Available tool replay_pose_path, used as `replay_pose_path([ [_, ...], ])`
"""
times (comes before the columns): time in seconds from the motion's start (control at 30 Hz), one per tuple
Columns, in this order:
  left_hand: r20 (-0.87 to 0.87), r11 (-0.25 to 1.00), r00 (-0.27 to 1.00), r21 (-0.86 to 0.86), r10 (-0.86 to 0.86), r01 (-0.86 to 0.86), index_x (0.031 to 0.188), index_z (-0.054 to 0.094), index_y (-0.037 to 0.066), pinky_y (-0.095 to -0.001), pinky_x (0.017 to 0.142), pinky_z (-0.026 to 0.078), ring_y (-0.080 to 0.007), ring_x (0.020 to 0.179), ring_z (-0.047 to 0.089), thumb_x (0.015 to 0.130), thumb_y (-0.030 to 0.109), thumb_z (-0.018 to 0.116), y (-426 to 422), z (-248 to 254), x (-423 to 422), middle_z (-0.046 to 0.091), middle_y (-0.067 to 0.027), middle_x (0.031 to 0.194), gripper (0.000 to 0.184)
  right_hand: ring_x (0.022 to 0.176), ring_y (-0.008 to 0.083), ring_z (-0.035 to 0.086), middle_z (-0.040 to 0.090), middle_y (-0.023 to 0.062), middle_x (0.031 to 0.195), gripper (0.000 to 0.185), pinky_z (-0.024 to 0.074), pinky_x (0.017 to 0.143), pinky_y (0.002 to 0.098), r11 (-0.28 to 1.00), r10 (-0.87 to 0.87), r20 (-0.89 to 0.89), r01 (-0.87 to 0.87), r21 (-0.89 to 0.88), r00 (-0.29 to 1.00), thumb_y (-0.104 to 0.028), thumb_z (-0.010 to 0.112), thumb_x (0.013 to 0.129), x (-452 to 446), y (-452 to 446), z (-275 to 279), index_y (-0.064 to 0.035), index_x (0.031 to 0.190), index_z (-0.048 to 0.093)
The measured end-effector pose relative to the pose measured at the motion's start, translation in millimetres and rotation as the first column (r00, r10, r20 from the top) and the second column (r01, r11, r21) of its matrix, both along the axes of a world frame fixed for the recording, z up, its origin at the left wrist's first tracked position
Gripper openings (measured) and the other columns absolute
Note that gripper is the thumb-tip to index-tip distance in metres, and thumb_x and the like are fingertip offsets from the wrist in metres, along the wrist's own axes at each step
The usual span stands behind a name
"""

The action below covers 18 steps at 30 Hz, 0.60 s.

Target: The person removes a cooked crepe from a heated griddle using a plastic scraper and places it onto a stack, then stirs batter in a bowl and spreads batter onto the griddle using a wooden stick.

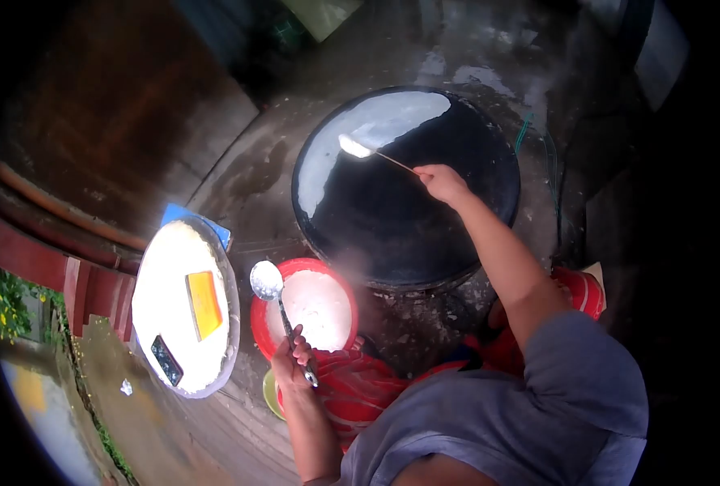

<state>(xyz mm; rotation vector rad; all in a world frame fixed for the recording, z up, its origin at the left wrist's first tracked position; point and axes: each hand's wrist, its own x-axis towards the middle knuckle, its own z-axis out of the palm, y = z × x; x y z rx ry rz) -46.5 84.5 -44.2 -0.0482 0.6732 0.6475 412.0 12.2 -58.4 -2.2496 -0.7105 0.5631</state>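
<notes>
My right hand (443,183) is closed around the thin handle of a batter spreader (396,164). Its white-coated head (354,147) rests over a large round black griddle (425,219). A pale layer of batter (336,134) curves along the griddle's far and left side; the rest of its surface shows dark. My left hand (295,355) grips the dark handle of a ladle (267,280), whose bowl is coated white. That bowl is above the left rim of a red basin (261,320) holding thick white batter (318,312).
To the left stands a round tray (232,324) covered in white, bearing a yellow rectangular object (204,304) and a phone (166,360). A blue item (198,223) sits behind it. Red cloth (360,389) lies over my lap. Green cord (524,134) trails right of the griddle.
</notes>
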Motion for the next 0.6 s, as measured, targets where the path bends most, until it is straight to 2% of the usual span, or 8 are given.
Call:
replay_pose_path([
  [0.1, -0.007, 0.999, 1.0, 0.032, -0.013, 0.013, 0.111, 0.046, -0.01, -0.0244, 0.044, 0.036, -0.0131, 0.053, 0.042, 0.095, 0.02, 0.029, -3, -3, -1, 0.051, -0.0093, 0.074, 0.038, 0.103, 0.0255, 0.056, 0.06, 0.0058, 0.113, 0.03, 0.045, 0.086, 0.0339, 0.989, -0.139, 0.045, 0.141, -0.036, 0.989, -0.025, 0.046, 0.089, 9, 7, 10, -0.0251, 0.116, 0.058],
  [0.13, -0.014, 0.999, 1.0, 0.029, -0.014, 0.014, 0.111, 0.046, -0.01, -0.024, 0.044, 0.035, -0.0127, 0.053, 0.041, 0.095, 0.02, 0.029, -3, -3, -2, 0.051, -0.0092, 0.074, 0.038, 0.104, 0.0256, 0.056, 0.059, 0.0054, 0.114, 0.031, 0.0449, 0.087, 0.034, 1.0, 0.007, 0.031, -0.007, -0.006, 1.0, -0.025, 0.044, 0.09, 9, 11, 4, -0.0235, 0.117, 0.057],
  [0.23, -0.017, 1.0, 1.0, 0.023, -0.006, 0.006, 0.111, 0.046, -0.009, -0.0238, 0.043, 0.035, -0.0127, 0.053, 0.041, 0.095, 0.02, 0.029, -3, -4, -4, 0.052, -0.009, 0.074, 0.038, 0.101, 0.0243, 0.058, 0.061, 0.0054, 0.11, 0.028, 0.0452, 0.085, 0.0322, 0.988, 0.139, 0.092, -0.131, -0.084, 0.986, -0.018, 0.048, 0.088, -2, 1, 0, -0.0191, 0.112, 0.061],
  [0.3, -0.049, 1.0, 0.999, 0.019, 0.003, -0.002, 0.111, 0.047, -0.009, -0.0234, 0.043, 0.035, -0.0118, 0.052, 0.041, 0.095, 0.02, 0.03, -3, -1, -3, 0.051, -0.0076, 0.074, 0.037, 0.096, 0.0228, 0.06, 0.063, 0.0053, 0.106, 0.027, 0.046, 0.082, 0.03, 0.964, 0.266, -0.06, -0.264, 0.034, 0.962, -0.018, 0.052, 0.086, 23, -22, -7, -0.0217, 0.11, 0.063],
  [0.33, -0.081, 1.0, 0.997, 0.019, 0.014, -0.012, 0.11, 0.047, -0.008, -0.0231, 0.042, 0.034, -0.011, 0.051, 0.041, 0.095, 0.02, 0.032, -3, 1, -2, 0.05, -0.0063, 0.074, 0.036, 0.092, 0.0217, 0.061, 0.064, 0.0056, 0.105, 0.026, 0.0463, 0.081, 0.029, 0.985, 0.172, -0.107, -0.174, -0.009, 0.979, -0.02, 0.053, 0.085, 28, -35, 4, -0.0224, 0.109, 0.064],
  [0.37, -0.078, 1.0, 0.997, 0.018, 0.017, -0.016, 0.11, 0.047, -0.008, -0.0231, 0.042, 0.034, -0.011, 0.051, 0.041, 0.095, 0.02, 0.032, -2, 2, -2, 0.05, -0.0063, 0.074, 0.036, 0.094, 0.0226, 0.061, 0.063, 0.0067, 0.106, 0.028, 0.0461, 0.082, 0.0301, 0.995, 0.084, 0.019, -0.083, -0.051, 0.996, -0.019, 0.05, 0.086, 26, -47, 11, -0.0212, 0.111, 0.063],
  [0.43, -0.094, 0.999, 0.995, 0.028, 0.022, -0.02, 0.11, 0.047, -0.008, -0.0231, 0.042, 0.034, -0.011, 0.052, 0.042, 0.095, 0.02, 0.032, -5, 1, -2, 0.049, -0.0063, 0.074, 0.036, 0.097, 0.0237, 0.059, 0.062, 0.0079, 0.108, 0.03, 0.0456, 0.084, 0.0311, 0.991, -0.133, 0.066, 0.132, 0.03, 0.989, -0.018, 0.045, 0.088, 33, -44, -26, -0.0212, 0.113, 0.061],
  [0.6, -0.037, 1.0, 0.999, 0.024, 0.004, -0.003, 0.11, 0.046, -0.009, -0.0238, 0.043, 0.035, -0.0127, 0.053, 0.041, 0.095, 0.021, 0.028, -5, 2, 0, 0.05, -0.0091, 0.075, 0.038, 0.097, 0.0256, 0.059, 0.062, 0.0115, 0.104, 0.03, 0.0448, 0.083, 0.0314, 0.973, 0.223, 0.032, -0.224, 0.059, 0.974, -0.017, 0.049, 0.086, -16, -12, -24, -0.0201, 0.113, 0.061],
])
